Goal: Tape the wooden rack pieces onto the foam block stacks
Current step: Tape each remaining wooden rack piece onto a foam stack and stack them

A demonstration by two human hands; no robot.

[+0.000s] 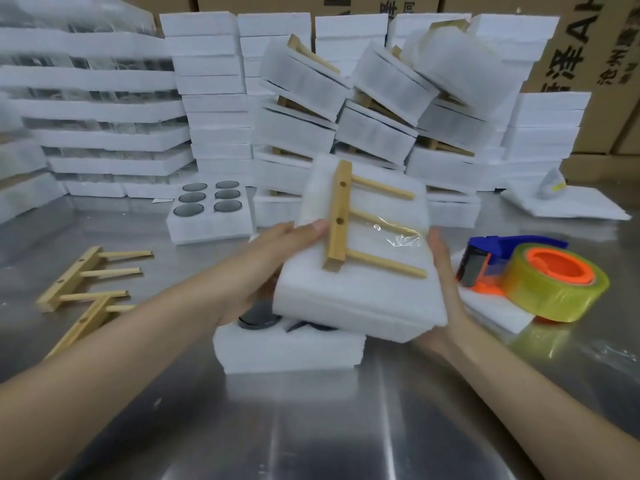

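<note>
Left forearm (138, 341), right forearm (540, 393): bare skin up to frame edge. Left hand (277, 251), right hand (445, 282): bare.

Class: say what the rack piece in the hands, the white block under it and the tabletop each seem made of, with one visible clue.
Rack piece: pale, bare-looking wood, matte tan with drilled holes. White block: probably soft foam, matte with ragged edges. Tabletop: likely stainless steel, brushed grey with blurred reflections.

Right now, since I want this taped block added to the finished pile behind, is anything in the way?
Nothing visible does. The foam block, held between the left hand and right hand, has open air up to the finished pile. The tray of glasses sits off to the left.
</note>
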